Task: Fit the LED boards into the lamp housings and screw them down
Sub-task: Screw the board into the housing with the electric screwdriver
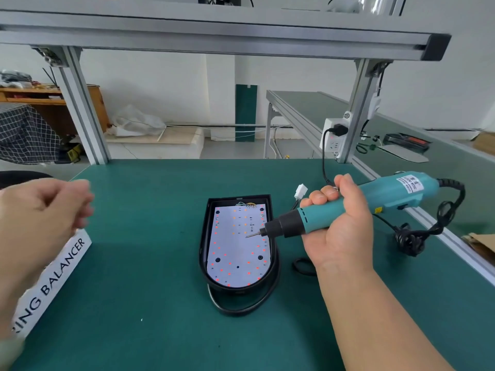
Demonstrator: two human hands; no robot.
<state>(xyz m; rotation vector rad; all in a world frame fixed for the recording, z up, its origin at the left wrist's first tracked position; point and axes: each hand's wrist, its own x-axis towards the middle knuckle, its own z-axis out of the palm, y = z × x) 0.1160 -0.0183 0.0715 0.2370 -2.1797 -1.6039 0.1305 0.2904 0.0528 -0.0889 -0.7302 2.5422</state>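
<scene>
While the right hand (337,226) grips the teal electric screwdriver (375,199), fingers wrapped round the barrel and thumb on top, the tool lies nearly level and comes in from the right of the lamp housing (203,236). Its bit (253,235) points left over the housing's right half; can't tell if the tip touches anything. The housing is black, square at the far end and rounded at the near end, and sits flat on the green desk (147,236). The white LED board (238,253) lies inside it, w/ red and orange LED dots across the face, a few dark holes, and thin coloured wires (245,204) at the far end. A black cable loop (241,309) shows under the housing's near end. A white connector (300,190) sits just beyond the housing's far right corner. The screwdriver's coiled black cord (428,226) trails well right of the housing. The left hand (45,210) is well left of the housing, raised off the desk and blurred, fingers loosely curled; can't tell if it holds anything. Below it, also left of the housing, is a white box (53,285) w/ "RING BALANCER" printed on it. A white power socket (333,135) w/ a black plug hangs on the aluminium frame post (356,111), beyond and right of the housing.
</scene>
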